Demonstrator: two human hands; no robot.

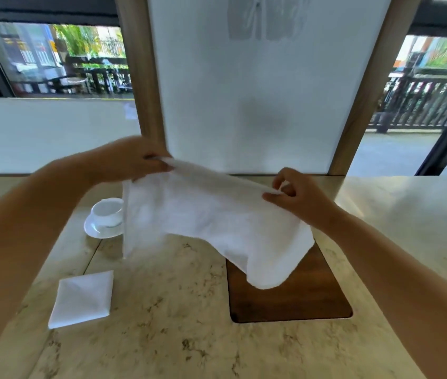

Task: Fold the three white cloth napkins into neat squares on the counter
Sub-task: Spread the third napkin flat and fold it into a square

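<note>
Left hand [137, 160] and right hand [293, 196] pinch the napkin [203, 214] by its top corners; its hanging edge, seemingly near the cup [107, 212], could snag it.

No text, label, brand, number or sign can be read anywhere; the white panel [247, 86] behind the counter carries only a faint grey drawing.
</note>
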